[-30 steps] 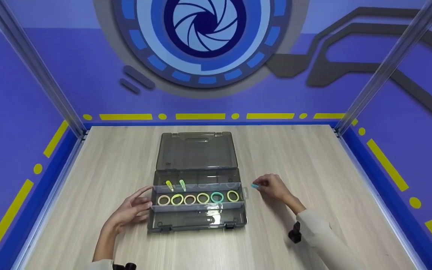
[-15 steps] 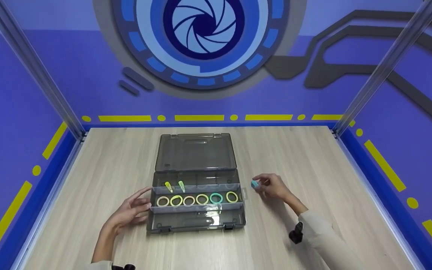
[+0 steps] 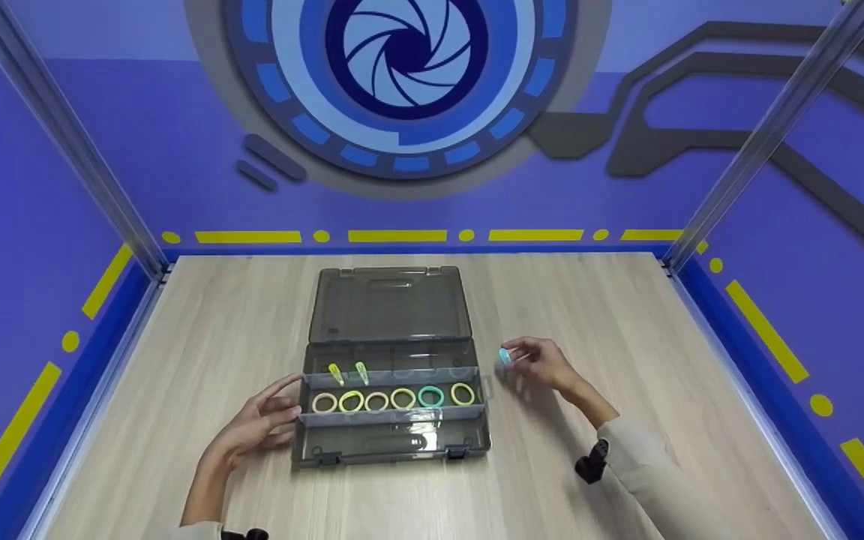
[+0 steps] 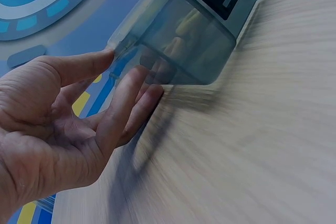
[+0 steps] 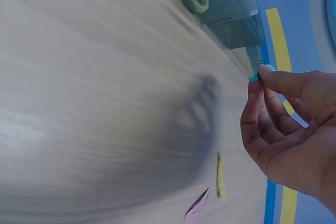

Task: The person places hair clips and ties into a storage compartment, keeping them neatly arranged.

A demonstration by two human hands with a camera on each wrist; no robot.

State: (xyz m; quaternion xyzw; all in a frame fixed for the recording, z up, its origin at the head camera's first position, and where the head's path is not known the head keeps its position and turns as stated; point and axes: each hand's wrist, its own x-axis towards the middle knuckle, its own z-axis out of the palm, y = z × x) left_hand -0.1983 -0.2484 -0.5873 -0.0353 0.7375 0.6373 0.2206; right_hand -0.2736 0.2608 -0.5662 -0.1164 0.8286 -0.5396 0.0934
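A dark see-through organizer box (image 3: 391, 444) lies on the table with its lid (image 3: 391, 304) folded back. My left hand (image 3: 256, 426) rests its fingertips against the box's left end; in the left wrist view they touch the clear side wall. My right hand (image 3: 544, 364), to the right of the box, pinches a light blue hair clip (image 3: 505, 355) between thumb and finger above the table. Several hair ties (image 3: 430, 397) lie in a row in the middle compartment. A yellow hair clip (image 3: 336, 373) and a pale green hair clip (image 3: 361, 373) are in the back row.
In the right wrist view, a yellow strip-like piece (image 5: 220, 174) and a pink one (image 5: 196, 207) lie on the tabletop (image 3: 597, 300). Blue printed panels (image 3: 432, 202) enclose the back and sides of the table.
My right hand has risen slightly and shifted a little toward the box, turning the blue hair clip more upright. My left hand has stayed at the box's left end.
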